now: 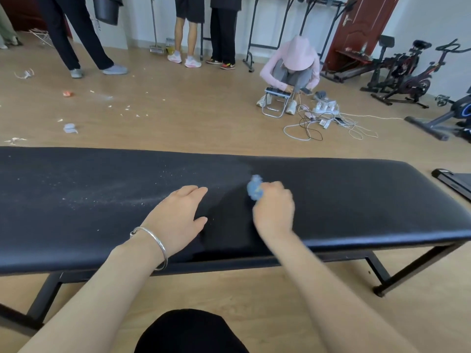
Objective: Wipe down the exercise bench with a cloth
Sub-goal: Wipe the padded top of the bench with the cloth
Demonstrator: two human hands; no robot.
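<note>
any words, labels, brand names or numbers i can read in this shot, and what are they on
None can be read.
The bench and the blue cloth in the right hand show no text.
Any markings on the exercise bikes are too small and blurred to read.

We see the worktop (356,200) covered in black leather-like padding, smooth with a soft shine at the right of the picture, but dull and powdered with pale dust at the left. Its legs (418,267) are matt black painted metal. The cloth (254,191) is blue, soft and crumpled. The bracelet (159,240) is polished silver metal. The floor (178,118) looks like smooth light wood with low gloss. At the upper right, the door (362,21) is glossy red-brown wood.
</note>
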